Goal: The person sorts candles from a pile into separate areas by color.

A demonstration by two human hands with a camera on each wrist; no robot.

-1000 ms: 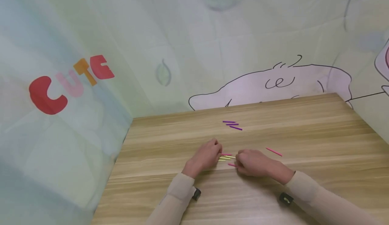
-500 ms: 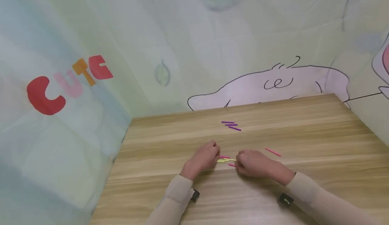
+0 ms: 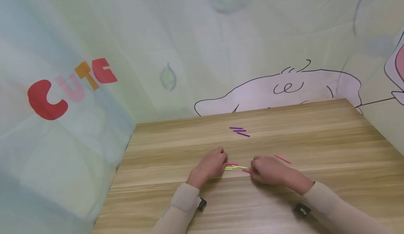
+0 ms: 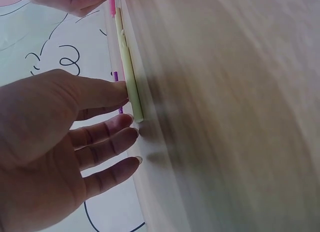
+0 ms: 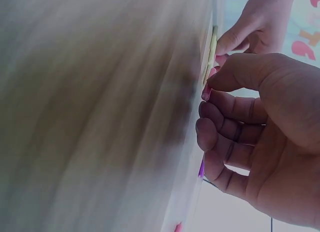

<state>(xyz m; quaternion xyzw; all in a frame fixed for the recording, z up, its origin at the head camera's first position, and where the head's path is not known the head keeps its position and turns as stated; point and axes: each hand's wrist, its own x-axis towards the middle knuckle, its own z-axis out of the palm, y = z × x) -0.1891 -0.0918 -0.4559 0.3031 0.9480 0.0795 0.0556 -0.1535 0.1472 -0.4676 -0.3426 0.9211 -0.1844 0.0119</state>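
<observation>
Several thin yellow sticks [image 3: 229, 168] lie bunched on the wooden table, with a pink stick [image 3: 233, 164] along their far side. At their left ends is my left hand [image 3: 209, 164], thumb and forefinger pinching the end of a yellow stick [image 4: 131, 87] while the other fingers extend loosely. To the right, my right hand [image 3: 270, 171] pinches a second pink stick [image 3: 246, 171] between thumb and forefinger; its end [image 5: 206, 95] shows below the thumb in the right wrist view. That stick's left tip points at the yellow bunch. The right hand's remaining fingers are curled.
Three purple sticks [image 3: 240, 131] lie farther back on the table [image 3: 176, 142]. Another pink stick [image 3: 282, 159] lies just beyond the right hand. A printed curtain [image 3: 189, 51] stands behind the table and along its left side.
The yellow sticks and the pink one beside them have drawn closer together at my left hand. My right hand has moved slightly right, taking its pink stick along.
</observation>
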